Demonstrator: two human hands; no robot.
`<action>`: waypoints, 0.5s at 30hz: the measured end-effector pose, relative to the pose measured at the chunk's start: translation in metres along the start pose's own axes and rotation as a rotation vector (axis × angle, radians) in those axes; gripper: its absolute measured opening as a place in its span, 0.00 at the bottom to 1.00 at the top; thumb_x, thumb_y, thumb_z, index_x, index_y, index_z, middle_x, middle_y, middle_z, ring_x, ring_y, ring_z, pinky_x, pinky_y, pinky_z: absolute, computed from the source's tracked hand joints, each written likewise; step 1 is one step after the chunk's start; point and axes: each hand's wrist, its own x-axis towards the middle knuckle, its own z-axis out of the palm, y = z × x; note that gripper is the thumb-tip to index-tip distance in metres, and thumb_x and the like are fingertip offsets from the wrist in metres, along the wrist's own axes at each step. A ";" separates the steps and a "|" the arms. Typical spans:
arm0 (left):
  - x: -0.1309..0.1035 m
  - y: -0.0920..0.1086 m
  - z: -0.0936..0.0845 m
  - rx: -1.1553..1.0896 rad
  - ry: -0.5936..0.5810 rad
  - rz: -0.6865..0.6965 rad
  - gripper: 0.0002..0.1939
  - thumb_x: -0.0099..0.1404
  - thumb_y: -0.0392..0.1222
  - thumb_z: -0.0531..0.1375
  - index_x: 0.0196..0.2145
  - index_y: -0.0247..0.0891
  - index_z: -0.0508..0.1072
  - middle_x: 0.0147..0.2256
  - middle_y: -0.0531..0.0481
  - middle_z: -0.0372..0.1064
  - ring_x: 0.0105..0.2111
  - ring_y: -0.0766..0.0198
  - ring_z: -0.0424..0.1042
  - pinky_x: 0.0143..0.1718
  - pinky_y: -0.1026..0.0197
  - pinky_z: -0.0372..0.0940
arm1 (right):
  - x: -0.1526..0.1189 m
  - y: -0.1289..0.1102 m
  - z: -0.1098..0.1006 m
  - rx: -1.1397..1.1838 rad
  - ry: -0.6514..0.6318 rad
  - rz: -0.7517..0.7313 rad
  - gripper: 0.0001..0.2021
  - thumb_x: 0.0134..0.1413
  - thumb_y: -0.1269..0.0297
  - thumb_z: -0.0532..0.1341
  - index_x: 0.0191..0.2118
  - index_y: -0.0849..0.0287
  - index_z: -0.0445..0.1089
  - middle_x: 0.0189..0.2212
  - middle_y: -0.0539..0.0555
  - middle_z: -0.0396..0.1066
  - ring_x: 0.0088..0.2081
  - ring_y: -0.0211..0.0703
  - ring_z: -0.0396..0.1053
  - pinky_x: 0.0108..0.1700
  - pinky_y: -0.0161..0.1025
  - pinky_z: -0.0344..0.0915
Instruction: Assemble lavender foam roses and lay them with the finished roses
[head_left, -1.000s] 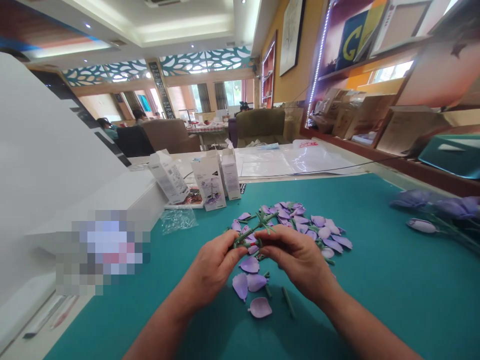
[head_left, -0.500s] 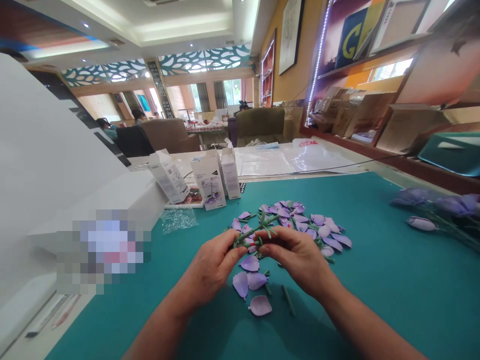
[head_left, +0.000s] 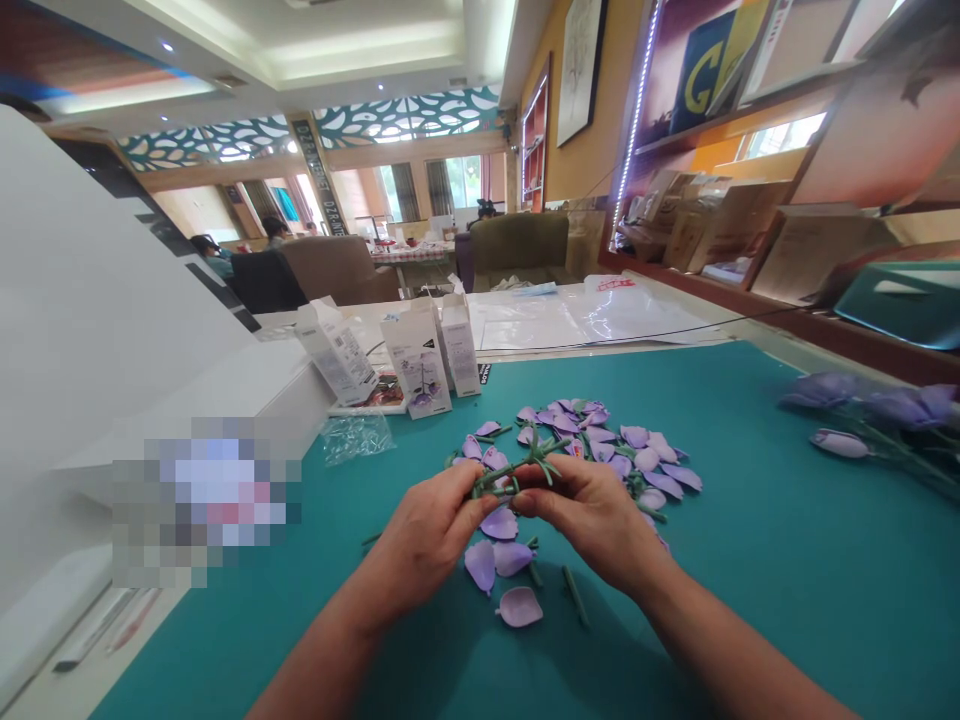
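My left hand is closed, thumb against fingers, around the lower end of a green plastic flower stem. Thin leaf-like prongs spread from the stem's upper right end. From the other side, my right hand pinches at a short green piece beside the stem; its fingertips are partly hidden behind the stem. Just below the hands lie loose purple petals and a short green rod. Beyond them spreads a pile of more purple petals mixed with green pieces.
A teal mat covers the table. White printed boxes and a crumpled clear bag stand at the back left. Purple flowers lie at the right edge. Plastic sheeting lies behind the mat. People sit in the background.
The stem's pronged end has shifted slightly right and down between my hands. A small red spot seen near my fingertips before no longer shows. The loose petals stay put.
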 end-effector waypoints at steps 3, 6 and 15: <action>0.000 0.000 0.001 -0.004 -0.006 -0.001 0.13 0.68 0.48 0.47 0.27 0.41 0.59 0.28 0.53 0.60 0.29 0.62 0.59 0.29 0.61 0.53 | -0.001 0.001 0.000 -0.006 0.002 -0.014 0.08 0.41 0.61 0.67 0.29 0.57 0.76 0.24 0.49 0.70 0.27 0.38 0.63 0.29 0.36 0.62; 0.000 -0.001 0.002 -0.009 0.001 -0.001 0.13 0.68 0.47 0.47 0.27 0.40 0.59 0.28 0.53 0.60 0.28 0.63 0.59 0.29 0.61 0.53 | -0.001 0.002 0.000 -0.005 -0.002 -0.032 0.07 0.42 0.62 0.66 0.30 0.57 0.76 0.23 0.49 0.70 0.27 0.38 0.63 0.29 0.36 0.62; 0.001 0.002 0.001 -0.080 0.048 -0.027 0.12 0.67 0.46 0.49 0.27 0.39 0.62 0.27 0.54 0.61 0.28 0.64 0.60 0.29 0.62 0.55 | 0.006 0.008 0.002 0.202 -0.056 -0.078 0.11 0.41 0.61 0.70 0.35 0.55 0.77 0.29 0.49 0.74 0.33 0.39 0.70 0.35 0.36 0.67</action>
